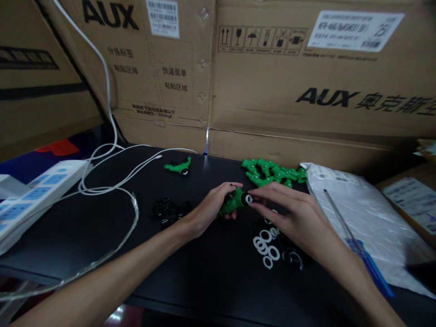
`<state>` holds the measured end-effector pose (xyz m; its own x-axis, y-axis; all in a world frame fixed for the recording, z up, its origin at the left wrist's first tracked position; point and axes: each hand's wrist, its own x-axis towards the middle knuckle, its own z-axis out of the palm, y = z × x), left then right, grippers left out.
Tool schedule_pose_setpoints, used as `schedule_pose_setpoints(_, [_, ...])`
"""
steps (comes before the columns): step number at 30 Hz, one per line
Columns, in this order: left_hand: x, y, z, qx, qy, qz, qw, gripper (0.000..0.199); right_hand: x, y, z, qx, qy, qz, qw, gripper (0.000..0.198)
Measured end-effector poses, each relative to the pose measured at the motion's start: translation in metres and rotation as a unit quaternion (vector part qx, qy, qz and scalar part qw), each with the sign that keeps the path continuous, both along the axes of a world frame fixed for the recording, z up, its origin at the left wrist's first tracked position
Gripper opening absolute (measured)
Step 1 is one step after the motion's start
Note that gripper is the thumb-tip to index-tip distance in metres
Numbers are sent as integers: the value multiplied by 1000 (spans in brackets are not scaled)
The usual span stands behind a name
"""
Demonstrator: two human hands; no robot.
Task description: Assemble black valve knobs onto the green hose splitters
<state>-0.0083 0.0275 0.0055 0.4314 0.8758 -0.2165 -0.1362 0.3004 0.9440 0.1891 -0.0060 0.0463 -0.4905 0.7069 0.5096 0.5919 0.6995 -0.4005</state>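
The left hand [211,204] is wrapped around a green plastic pipe fitting [233,203], with the thumb lying along the top and fingertips showing beneath it. Its forearm enters at the lower left and slants across the front edge of the surface [204,272] toward the middle. The fitting is held above the middle of the surface, tilted so that its end with the black collar [243,198] points up and to the right.

The right hand [298,213] comes from the lower right, its forearm slanting inward, back of the hand upward. Its thumb and forefinger pinch a white ring washer [249,199] at the mouth of the collar; how deep the washer sits cannot be told. The other fingers are bent alongside the forefinger.

Below the right hand lies a cluster of loose white washers [273,253], with black rings [293,260] just beside it. Left of the left hand is a heap of small black parts [166,210]. Near the back edge, left of the middle, lies another green fitting with black ends [177,167]; right of the middle is a pile of green fittings [272,170]. Toward the right edge, a blue-handled screwdriver [369,268] rests on a white padded mailer [340,195]. A power strip [44,190] lies along the left edge.
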Motion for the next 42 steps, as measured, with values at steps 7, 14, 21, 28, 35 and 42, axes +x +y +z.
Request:
schedule_pose_setpoints(7, [-1,0,-3,18,-2,1,1000,48,-3,2,-6,-207,135,-63,967,27])
schedule_pose_setpoints(14, [-4,5,-8,148,89,10,985,51,-15,1,-24,-406,296,7,865,37])
schedule_pose_setpoints(21, [-7,2,-6,184,139,13,973,59,-9,0,-25,-419,350,-31,837,40])
schedule_pose_setpoints(28, [-5,-3,-7,287,195,35,937,60,-11,0,-30,-362,301,-33,882,36])
schedule_pose_setpoints(35, [-4,-7,-2,330,263,54,905,57,-18,-4,-32,-319,260,-40,910,31])
schedule_pose_setpoints(42, [-4,-7,0,326,241,21,914,59,-21,-7,-32,-313,265,-56,910,31])
